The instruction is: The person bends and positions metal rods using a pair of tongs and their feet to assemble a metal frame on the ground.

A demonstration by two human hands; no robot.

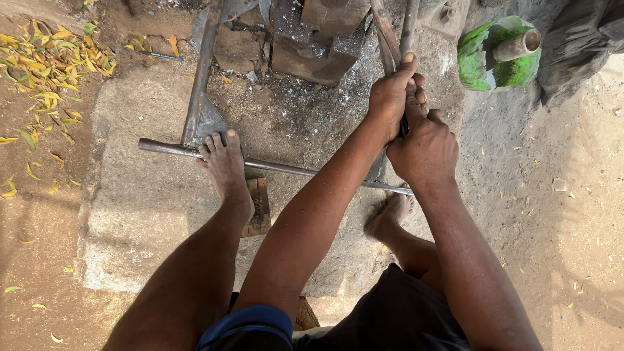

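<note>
My left hand (392, 94) and my right hand (424, 149) both grip a pair of long metal tong handles (396, 29) that run up toward a dark iron anvil block (318, 39). The left hand sits higher on the handles, the right hand just below and touching it. What the tongs hold at the far end is out of view. A long steel rod (292, 169) lies across the stone slab (143, 195) under my bare left foot (224, 169). My right foot (393, 214) rests near the rod's right end.
A flat iron bar (200, 71) leans from the top toward the rod. A small wooden block (259, 208) lies beside my left foot. A green vessel with a metal pipe (499, 52) stands top right. Yellow leaves (49, 65) litter the dirt at left.
</note>
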